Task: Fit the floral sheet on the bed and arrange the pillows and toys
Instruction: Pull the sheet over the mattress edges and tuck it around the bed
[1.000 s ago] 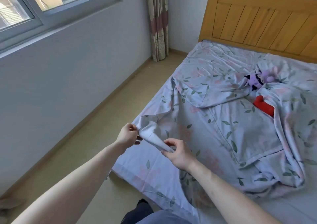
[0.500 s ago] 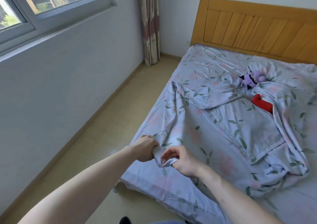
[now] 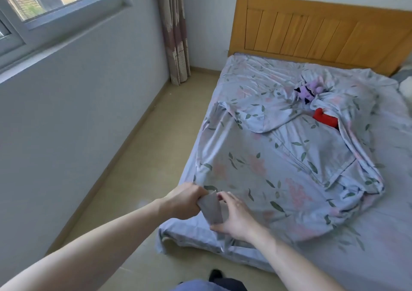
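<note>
Pinched floral sheet (image 3: 278, 179) corner with left hand (image 3: 186, 200) and right hand (image 3: 236, 216) at bed (image 3: 379, 235) edge, toys (image 3: 312, 103) still buried, barely started lol.

I cannot read any text, label, brand, number or sign in this view. The sheet (image 3: 256, 163) carries only a print of leaves and flowers, without letters. The curtain (image 3: 176, 29) has a pattern but no words. The headboard (image 3: 312, 34) is plain wood. The two toys (image 3: 321, 116) show no tag that I can read.
</note>
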Action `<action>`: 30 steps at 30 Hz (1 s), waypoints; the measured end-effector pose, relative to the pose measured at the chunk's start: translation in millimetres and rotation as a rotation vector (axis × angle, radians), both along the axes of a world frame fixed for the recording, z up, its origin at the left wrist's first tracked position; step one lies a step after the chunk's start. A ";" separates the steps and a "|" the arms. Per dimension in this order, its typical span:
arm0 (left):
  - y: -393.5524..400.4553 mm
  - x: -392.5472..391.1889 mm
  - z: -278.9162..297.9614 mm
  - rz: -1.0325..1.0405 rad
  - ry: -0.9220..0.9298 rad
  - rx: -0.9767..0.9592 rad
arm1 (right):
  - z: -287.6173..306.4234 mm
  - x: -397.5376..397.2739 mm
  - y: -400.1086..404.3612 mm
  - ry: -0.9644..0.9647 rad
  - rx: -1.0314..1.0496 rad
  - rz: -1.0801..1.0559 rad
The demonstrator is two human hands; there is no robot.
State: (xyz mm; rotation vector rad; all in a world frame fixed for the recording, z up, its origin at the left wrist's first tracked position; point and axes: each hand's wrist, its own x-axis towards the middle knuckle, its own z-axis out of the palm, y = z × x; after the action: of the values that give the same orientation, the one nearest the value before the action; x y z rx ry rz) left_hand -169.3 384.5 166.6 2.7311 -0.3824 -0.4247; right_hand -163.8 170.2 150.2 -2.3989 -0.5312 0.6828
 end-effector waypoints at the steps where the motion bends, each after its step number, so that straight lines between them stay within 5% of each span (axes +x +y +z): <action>1: 0.3 -1.2 0.7 -0.009 0.002 -0.010 | 3.1 -0.1 9.1 -0.008 0.025 -0.012; 8: 56.6 1.0 -11.9 0.002 0.029 0.119 | 18.1 -2.3 62.1 -0.161 0.242 -0.139; 14: 115.4 33.2 -52.7 -0.076 -0.020 0.099 | 21.6 1.4 103.3 -0.096 0.267 -0.225; 22: 126.2 89.1 -70.7 -0.364 0.019 0.073 | 25.6 -13.0 168.9 -0.001 0.372 -0.630; 30: 118.6 128.1 -59.2 -0.320 -0.121 -0.133 | 46.7 -65.1 162.7 -0.053 0.469 -1.065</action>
State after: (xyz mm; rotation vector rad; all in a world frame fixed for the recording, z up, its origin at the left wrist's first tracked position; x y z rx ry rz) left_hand -41.2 503.2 107.3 2.5762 -0.8552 -0.3027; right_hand -228.9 332.9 196.9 -1.8658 0.5217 0.0016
